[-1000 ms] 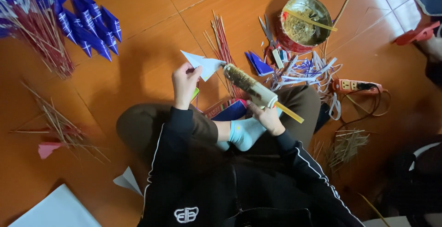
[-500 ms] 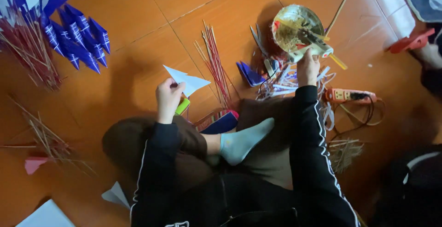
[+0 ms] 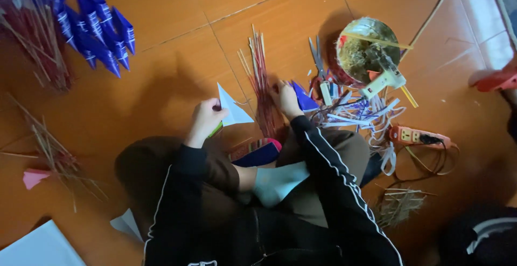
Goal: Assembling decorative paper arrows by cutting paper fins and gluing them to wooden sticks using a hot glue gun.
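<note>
Right hand point(image 3: 285, 98) now down from the bowl point(image 3: 368, 50) onto red sticks point(image 3: 262, 85), grip hidden; left hand point(image 3: 204, 119) pinching white paper cone point(image 3: 230, 107); blue cones point(image 3: 99, 31) top left, cut off.

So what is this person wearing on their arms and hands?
Both arms are covered by long black sleeves. The right sleeve has two thin white stripes running along its length; the left sleeve shows a thin white line nearer the shoulder. The cuffs end at the wrists. The left hand and right hand are bare, with no gloves, and I can make out no rings or watch.
</note>
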